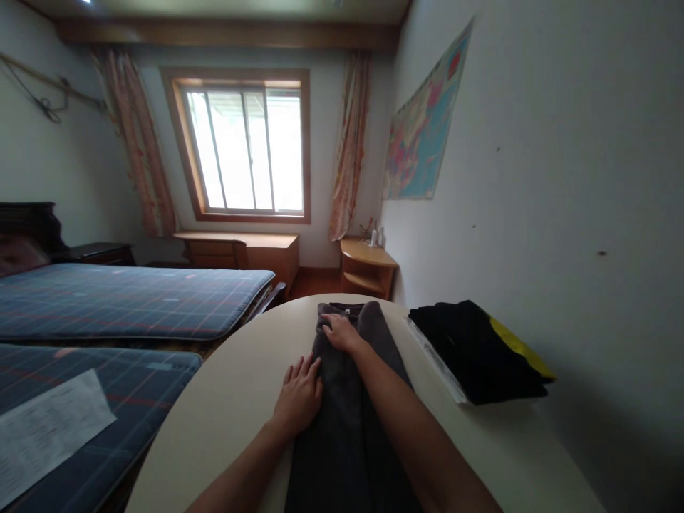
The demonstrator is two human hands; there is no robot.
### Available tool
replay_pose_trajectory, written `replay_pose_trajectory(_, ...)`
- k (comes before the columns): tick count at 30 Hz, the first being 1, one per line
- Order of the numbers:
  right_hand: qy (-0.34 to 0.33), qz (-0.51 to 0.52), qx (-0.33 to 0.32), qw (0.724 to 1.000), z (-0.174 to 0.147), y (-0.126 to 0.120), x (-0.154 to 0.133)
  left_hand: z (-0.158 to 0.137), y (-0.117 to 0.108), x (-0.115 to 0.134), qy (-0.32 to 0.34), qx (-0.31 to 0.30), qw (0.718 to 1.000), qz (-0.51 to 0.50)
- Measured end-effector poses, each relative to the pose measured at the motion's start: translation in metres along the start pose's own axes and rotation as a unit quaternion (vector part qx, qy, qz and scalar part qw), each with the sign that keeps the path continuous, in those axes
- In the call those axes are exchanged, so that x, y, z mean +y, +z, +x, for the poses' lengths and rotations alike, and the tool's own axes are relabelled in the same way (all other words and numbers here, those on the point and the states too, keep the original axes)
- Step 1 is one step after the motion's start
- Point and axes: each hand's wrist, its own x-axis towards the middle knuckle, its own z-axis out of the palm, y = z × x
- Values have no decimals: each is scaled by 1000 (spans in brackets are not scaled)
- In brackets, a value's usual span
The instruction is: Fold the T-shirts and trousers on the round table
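A dark grey garment (pixel 342 420) lies lengthwise on the pale round-ended table (pixel 235 399), its sides folded inward and a small label showing at the far end. It looks like a long-sleeved top or trousers; I cannot tell which. My right hand (pixel 340 332) rests flat on its far left part, fingers stretched out. Lower down, my left hand (pixel 300 388) lies at the garment's left edge with fingers spread, partly over the table. Neither hand grips the cloth. My right forearm crosses over the garment and hides some of it.
To the right, by the wall, is a stack of folded black clothes (pixel 475 356) with a yellow piece (pixel 521 349) and clear plastic under it. Left of the table are plaid mattresses (pixel 133 299) and a printed sheet of paper (pixel 53 434). A corner shelf (pixel 368 256) stands beyond.
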Motion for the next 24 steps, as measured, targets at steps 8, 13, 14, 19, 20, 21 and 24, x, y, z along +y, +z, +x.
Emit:
replay_pose_trajectory(8, 80, -36, -98, 991, 25, 36, 1, -1, 0, 1, -2, 3, 1000, -7)
replay_pose_trajectory(13, 116, -49, -102, 987, 38, 39, 4, 0, 2, 1, -6, 1, 1000, -8)
replay_pose_trajectory(14, 107, -49, -103, 988, 39, 36, 6, 0, 2, 1, -6, 1, 1000, -8)
replay_pose_trajectory(19, 85, -66, -34, 994, 33, 7, 24, 0, 0, 2, -7, 0, 1000, -4)
replay_pose_trajectory(20, 97, -76, -11, 992, 30, 0, 30, 0, 0, 2, -7, -1, 1000, -3)
replay_pose_trajectory(21, 112, -87, 10, 990, 25, -7, 35, 0, 0, 2, -8, -2, 1000, -3)
replay_pose_trajectory(24, 162, -114, 45, 979, 10, -22, 53, 0, 0, 2, -7, 3, 1000, -3)
